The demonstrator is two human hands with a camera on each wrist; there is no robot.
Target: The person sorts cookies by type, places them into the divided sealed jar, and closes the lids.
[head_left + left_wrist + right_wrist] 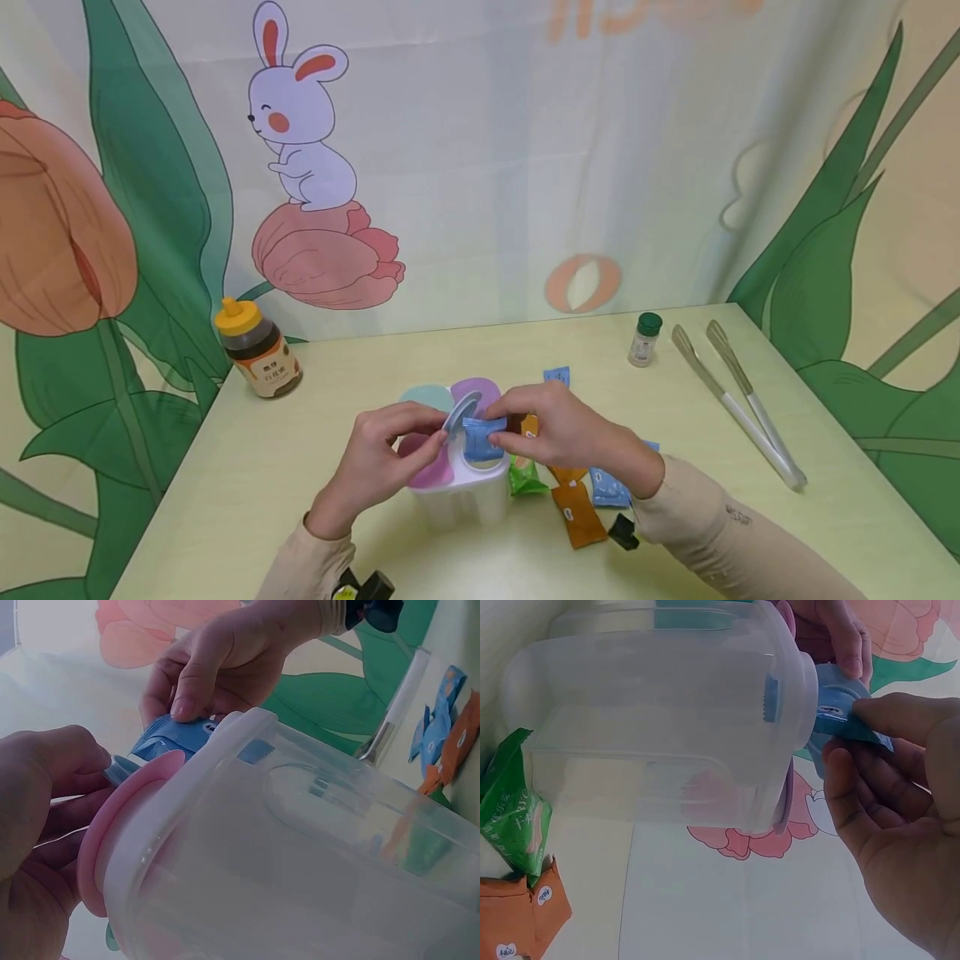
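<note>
On the table (217,492), near middle: left hand (375,454) pinches blue lid (462,408) tilted up, likely clearing the way into the tub (461,504); right hand (557,423) pinches blue packet (483,440), lower end inside.

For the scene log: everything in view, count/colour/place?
container: 1, whitish, centre
lids: 4, teal/purple/pink/blue, atop container
held packet: 1, blue, partly in container
loose packets: several, overlapping, blue/orange/green, right of container
bottle: 1, dark, yellow cap, left
jar: 1, pale, green cap, back right
tongs: 1, silver/white, right
table: 1, yellowish, below
curtain: 1, multicolour, behind
wrist gear: 2, black, wrists
sleeves: 2, beige, arms
left hand: 1, holding raised blue lid
right hand: 1, pinching held packet
</note>
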